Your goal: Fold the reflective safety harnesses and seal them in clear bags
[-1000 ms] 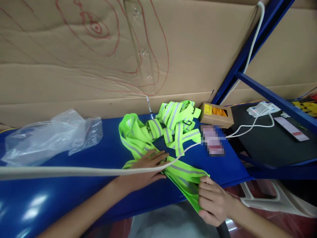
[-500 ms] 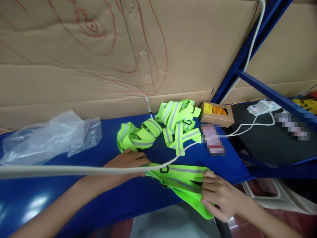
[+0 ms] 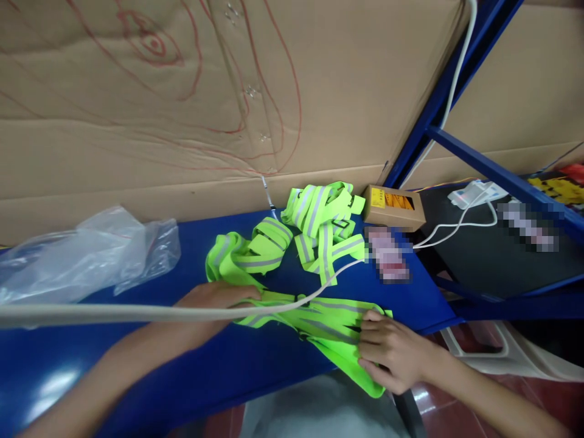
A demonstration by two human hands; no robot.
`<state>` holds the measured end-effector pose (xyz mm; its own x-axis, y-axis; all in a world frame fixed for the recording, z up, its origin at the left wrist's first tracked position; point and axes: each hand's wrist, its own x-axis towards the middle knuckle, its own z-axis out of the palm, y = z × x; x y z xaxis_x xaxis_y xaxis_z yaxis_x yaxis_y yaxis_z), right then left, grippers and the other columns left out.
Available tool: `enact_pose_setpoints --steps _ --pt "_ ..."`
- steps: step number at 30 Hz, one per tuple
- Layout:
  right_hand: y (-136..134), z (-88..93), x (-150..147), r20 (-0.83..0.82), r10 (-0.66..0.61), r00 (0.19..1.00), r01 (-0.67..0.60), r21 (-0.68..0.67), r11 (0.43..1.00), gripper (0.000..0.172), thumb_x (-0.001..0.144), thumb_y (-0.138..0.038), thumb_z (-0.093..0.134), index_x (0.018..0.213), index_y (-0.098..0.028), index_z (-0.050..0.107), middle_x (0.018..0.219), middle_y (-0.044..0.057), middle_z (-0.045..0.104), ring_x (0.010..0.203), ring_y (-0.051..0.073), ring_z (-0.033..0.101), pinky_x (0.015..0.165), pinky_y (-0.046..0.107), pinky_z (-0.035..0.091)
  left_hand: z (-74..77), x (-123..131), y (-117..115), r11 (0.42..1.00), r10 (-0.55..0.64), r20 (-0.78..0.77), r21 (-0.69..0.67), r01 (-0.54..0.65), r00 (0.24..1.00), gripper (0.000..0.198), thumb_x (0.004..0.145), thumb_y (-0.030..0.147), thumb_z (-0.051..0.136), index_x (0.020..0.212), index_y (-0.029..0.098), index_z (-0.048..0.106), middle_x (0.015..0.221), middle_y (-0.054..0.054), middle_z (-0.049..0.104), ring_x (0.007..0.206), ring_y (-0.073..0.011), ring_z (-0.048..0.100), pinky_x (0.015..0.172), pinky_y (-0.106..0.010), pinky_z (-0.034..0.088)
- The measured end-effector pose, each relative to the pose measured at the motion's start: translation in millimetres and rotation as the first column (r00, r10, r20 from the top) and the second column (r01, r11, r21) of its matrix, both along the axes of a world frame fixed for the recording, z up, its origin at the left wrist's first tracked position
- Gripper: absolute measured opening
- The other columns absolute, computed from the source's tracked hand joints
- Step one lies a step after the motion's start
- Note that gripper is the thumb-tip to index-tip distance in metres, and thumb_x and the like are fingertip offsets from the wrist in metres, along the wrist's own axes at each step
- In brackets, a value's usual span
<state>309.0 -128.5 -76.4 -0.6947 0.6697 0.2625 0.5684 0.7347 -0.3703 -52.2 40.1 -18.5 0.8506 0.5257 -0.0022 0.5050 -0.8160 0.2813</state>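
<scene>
Neon-yellow reflective straps [image 3: 326,325] with grey stripes and black buckles lie stretched between my hands near the table's front edge. My right hand [image 3: 392,350] is closed on their right end, fingers curled over the bands. At the left end my left hand [image 3: 219,296] grips the gathered straps; a white cable crossing in front hides part of its fingers. Just beyond that hand is a looped strap bundle [image 3: 269,246], whose band runs down to my fingers. A second tangled pile of reflective straps [image 3: 319,210] sits behind, toward the wall.
On the left lies a clear plastic bag [image 3: 123,249]. A small cardboard box [image 3: 392,208] with orange contents stands at the back right, near a blue metal frame [image 3: 483,164]. The white cable [image 3: 137,313] hangs across the blue table [image 3: 191,365]. Cardboard [image 3: 356,91] forms the back wall.
My left hand has shifted left and pulled its end of the straps, bunching them more narrowly beside the buckle. My right hand keeps its grip. The whole view has moved slightly.
</scene>
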Motion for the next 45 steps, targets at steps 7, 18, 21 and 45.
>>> enact_pose_setpoints --steps 7,18,21,45 --pt "2 0.0 -2 0.004 0.012 1.0 -0.012 -0.006 1.0 0.025 0.094 -0.021 0.044 0.071 -0.021 0.054 0.064 0.003 0.056 0.064 0.018 0.045 0.073 0.036 0.037 -8.5 8 -27 0.874 0.328 -0.144 0.422 -0.242 0.934 0.038 0.091 0.008 0.045 0.111 0.021 0.074 0.118 -0.014 0.073 0.101 -0.0342 0.071 0.082 -0.047 0.052" --pt "0 -0.1 9 -0.006 0.004 1.0 -0.005 -0.021 1.0 0.023 0.093 -0.019 0.047 0.07 -0.021 0.051 0.063 0.002 0.054 0.064 0.018 0.045 0.075 0.036 0.038 -18.8 -22 2 0.943 -0.017 -0.067 0.331 0.038 0.998 0.048 0.098 0.035 0.052 0.144 0.023 0.053 0.145 -0.01 0.061 0.133 -0.0294 0.056 0.113 -0.047 0.035" --pt "-1 -0.4 14 -0.005 -0.005 1.0 0.005 -0.043 0.999 0.022 0.093 -0.018 0.047 0.072 -0.021 0.051 0.065 0.001 0.055 0.065 0.018 0.046 0.077 0.036 0.038 -27.6 -45 3 0.937 0.107 -0.102 0.343 -0.066 0.989 0.043 0.098 0.045 0.053 0.135 0.024 0.062 0.132 -0.011 0.07 0.121 -0.0309 0.064 0.107 -0.048 0.037" --pt "14 2.9 3 -0.004 0.009 1.0 -0.009 -0.072 0.997 0.025 0.097 -0.02 0.046 0.073 -0.02 0.053 0.064 0.001 0.053 0.063 0.017 0.046 0.078 0.036 0.038 -6.4 -12 -54 0.719 0.405 0.201 0.533 -0.446 0.892 0.025 0.101 0.027 0.04 0.104 0.023 0.064 0.104 -0.009 0.072 0.099 -0.0272 0.064 0.089 -0.044 0.048"
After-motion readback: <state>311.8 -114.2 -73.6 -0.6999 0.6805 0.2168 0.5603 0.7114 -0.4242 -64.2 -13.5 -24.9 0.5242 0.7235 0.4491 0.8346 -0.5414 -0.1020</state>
